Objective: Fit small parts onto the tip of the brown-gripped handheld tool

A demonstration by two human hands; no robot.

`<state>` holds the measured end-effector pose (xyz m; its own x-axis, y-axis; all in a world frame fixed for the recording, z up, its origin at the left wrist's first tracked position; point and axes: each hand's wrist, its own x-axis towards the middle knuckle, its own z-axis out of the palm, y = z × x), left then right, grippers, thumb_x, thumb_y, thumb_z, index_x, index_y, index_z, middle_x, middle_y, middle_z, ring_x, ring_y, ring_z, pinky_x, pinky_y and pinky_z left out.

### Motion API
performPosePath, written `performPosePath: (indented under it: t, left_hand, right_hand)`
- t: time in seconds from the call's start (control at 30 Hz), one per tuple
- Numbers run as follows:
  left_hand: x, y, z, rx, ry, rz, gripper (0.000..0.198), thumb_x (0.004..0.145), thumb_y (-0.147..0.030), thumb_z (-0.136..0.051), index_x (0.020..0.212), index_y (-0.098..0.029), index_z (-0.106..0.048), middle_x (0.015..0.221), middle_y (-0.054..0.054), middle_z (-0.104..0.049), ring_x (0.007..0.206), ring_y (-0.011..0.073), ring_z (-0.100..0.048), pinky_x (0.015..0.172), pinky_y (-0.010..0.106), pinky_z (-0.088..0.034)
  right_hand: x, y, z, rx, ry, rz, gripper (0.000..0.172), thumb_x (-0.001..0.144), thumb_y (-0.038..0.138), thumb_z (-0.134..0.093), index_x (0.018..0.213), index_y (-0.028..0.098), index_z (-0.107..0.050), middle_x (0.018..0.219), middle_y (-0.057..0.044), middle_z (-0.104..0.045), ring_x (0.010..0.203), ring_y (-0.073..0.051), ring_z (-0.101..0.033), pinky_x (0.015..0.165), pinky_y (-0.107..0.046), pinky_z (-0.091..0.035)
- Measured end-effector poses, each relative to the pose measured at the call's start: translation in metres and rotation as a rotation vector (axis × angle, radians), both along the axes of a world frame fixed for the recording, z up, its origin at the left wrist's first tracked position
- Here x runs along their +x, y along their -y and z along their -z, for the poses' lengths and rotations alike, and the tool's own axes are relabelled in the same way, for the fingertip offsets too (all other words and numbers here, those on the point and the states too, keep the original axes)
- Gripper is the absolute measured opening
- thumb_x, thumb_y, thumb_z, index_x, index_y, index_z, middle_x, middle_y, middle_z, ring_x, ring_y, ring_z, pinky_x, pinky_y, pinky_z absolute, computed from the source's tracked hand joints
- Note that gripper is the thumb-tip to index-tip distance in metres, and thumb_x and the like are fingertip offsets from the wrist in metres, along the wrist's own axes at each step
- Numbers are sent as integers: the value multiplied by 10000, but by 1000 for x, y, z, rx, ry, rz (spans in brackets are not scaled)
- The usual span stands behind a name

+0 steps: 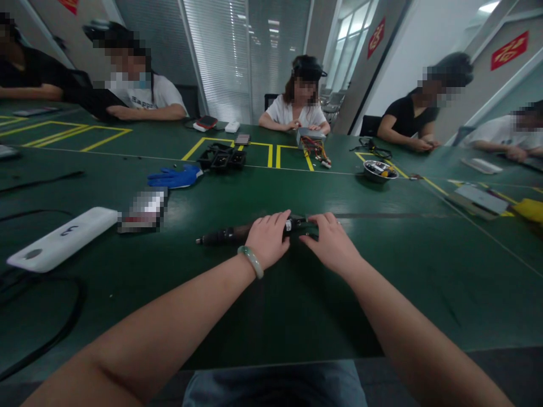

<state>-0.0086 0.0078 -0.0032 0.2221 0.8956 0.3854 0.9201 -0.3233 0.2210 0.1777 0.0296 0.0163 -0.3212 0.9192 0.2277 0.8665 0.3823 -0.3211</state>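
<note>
A dark, rod-shaped electric screwdriver (224, 234) lies flat on the green table (297, 294), its tip pointing left. My left hand (268, 238), with a pale green bangle on its wrist, lies over the tool's middle with fingers curled round it. My right hand (332, 241) rests just to the right on the tool's thicker end, fingers bent over it. The part under both hands is hidden.
A white flat device (63, 237) and a black cable (38, 316) lie at the left. Farther back are a blue glove (175, 177), black trays (222, 157), a metal bowl (379, 170) and a box with coloured wires (314, 144). Several people sit round the far edge.
</note>
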Motion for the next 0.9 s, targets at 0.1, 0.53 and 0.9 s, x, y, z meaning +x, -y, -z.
performPosePath:
  t: [0.1,0.53,0.9]
  left_hand:
    - [-1,-4,0,-25,-9,11,470,850,-316,-577,1293,-210,-460,1198,89,-587,1052,255,-565,920,425,-441]
    - [-2,-3,-17,-107,-74,237,361,759,-256,-611,1111,-220,-541,1055,45,-603,952,215,-564,869,369,-474]
    - [21,6,-8,-29,-140,220,269,883,-276,-529,1145,-230,-570,1236,72,-541,1126,242,-530,942,403,-449]
  right_hand:
    - [23,-1,-2,-127,111,6,395,782,420,-680,1104,203,-609,1105,-92,-533,976,-250,-566,880,-411,-448]
    - [32,-16,3,-282,96,-84,88,819,305,-652,814,225,-688,890,-21,-640,796,-164,-587,697,-286,-422]
    - [35,-9,-1,-338,129,-92,26,792,220,-666,816,225,-673,820,-11,-650,764,-167,-593,678,-272,-417]
